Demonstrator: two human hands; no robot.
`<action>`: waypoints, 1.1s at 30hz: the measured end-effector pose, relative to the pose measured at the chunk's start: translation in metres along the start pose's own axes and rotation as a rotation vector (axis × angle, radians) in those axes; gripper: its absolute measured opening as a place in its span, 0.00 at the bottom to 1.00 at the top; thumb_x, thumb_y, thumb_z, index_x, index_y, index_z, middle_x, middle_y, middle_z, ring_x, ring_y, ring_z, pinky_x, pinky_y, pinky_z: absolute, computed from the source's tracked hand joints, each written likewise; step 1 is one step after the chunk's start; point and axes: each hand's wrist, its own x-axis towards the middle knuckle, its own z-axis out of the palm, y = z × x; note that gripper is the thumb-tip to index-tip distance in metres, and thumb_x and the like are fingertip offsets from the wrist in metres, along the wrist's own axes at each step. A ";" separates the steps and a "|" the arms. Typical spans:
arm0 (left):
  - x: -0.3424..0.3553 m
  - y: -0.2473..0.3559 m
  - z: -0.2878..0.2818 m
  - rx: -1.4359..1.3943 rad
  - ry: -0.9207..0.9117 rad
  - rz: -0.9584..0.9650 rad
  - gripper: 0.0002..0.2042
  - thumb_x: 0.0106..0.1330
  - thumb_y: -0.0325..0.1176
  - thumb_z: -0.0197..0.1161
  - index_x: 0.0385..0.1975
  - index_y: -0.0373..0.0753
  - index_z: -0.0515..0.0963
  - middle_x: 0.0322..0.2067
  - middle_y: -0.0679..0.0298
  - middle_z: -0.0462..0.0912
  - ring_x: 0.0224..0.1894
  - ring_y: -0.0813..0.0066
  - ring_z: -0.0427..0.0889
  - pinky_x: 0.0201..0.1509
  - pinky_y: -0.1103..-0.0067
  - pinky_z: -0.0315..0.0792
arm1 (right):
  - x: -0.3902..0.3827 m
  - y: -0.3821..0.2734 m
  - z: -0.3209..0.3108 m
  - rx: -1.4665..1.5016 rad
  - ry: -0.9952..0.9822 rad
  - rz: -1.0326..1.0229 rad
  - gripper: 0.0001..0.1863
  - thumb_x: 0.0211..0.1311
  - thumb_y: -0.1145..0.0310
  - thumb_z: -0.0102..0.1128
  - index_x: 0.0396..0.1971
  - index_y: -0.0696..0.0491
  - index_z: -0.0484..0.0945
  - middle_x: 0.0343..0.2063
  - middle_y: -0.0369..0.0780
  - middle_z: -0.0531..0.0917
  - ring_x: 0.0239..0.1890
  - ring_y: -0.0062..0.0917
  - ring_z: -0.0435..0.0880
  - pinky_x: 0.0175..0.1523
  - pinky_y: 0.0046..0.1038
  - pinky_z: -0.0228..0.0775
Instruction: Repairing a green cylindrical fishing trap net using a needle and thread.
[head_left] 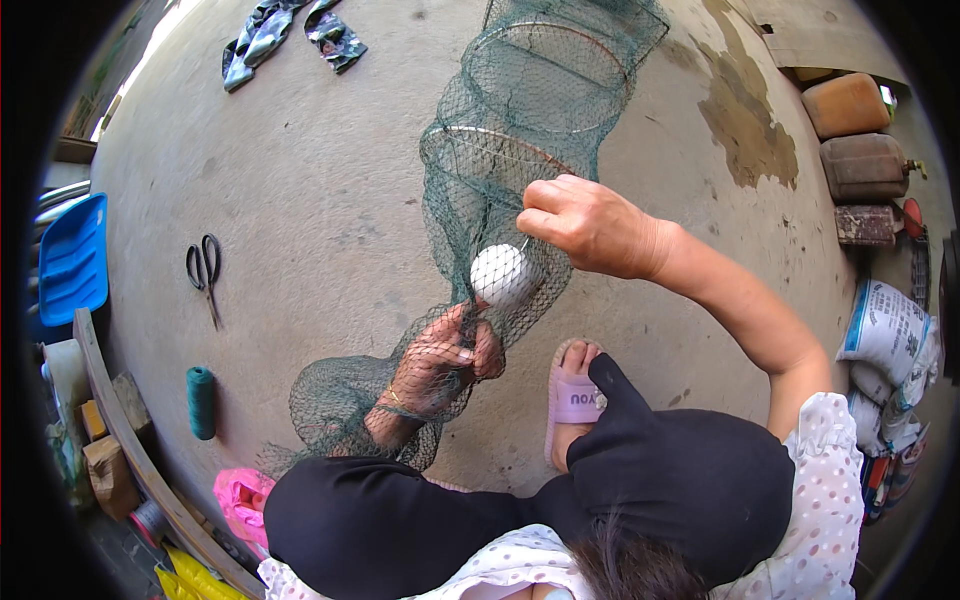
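A long green mesh net trap (pixel 545 80) with hoops runs away from me over the concrete. A white ball (pixel 500 274) shows behind the mesh near its middle. My left hand (pixel 440 360) is under the netting just below the ball, fingers curled; what they grip is unclear. My right hand (pixel 572 222) is closed above the ball at the net, pinching a thin pale strand. Slack netting (pixel 335 400) lies bunched by my left wrist.
Black scissors (pixel 205 270), a teal twine spool (pixel 200 403) and pink plastic (pixel 240 500) lie left, near a blue scoop (pixel 72 255) and plank (pixel 130 430). Patterned cloth (pixel 250 50) is at top left. Jerrycans (pixel 848 105) and sacks (pixel 885 320) line the right. My sandalled foot (pixel 568 410) is below.
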 end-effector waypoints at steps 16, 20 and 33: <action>-0.001 -0.015 -0.015 -0.136 -0.124 -0.091 0.31 0.52 0.29 0.61 0.60 0.43 0.61 0.22 0.65 0.67 0.26 0.74 0.64 0.35 0.77 0.57 | 0.008 0.006 -0.031 -0.032 -0.059 -0.078 0.04 0.49 0.78 0.56 0.21 0.54 0.70 0.27 0.39 0.71 0.32 0.29 0.77 0.41 0.32 0.71; -0.002 -0.006 0.012 0.078 -0.115 -0.055 0.19 0.66 0.36 0.52 0.56 0.46 0.65 0.22 0.65 0.69 0.24 0.74 0.65 0.32 0.76 0.58 | 0.007 0.009 -0.025 0.054 -0.087 -0.073 0.05 0.47 0.82 0.55 0.22 0.56 0.70 0.29 0.41 0.73 0.34 0.32 0.79 0.42 0.33 0.73; -0.004 -0.007 0.004 0.023 -0.053 -0.069 0.30 0.52 0.29 0.64 0.58 0.40 0.64 0.24 0.64 0.70 0.28 0.72 0.67 0.35 0.74 0.60 | -0.001 0.012 -0.015 0.204 -0.106 0.052 0.08 0.47 0.86 0.53 0.26 0.57 0.74 0.29 0.42 0.76 0.32 0.36 0.81 0.37 0.33 0.76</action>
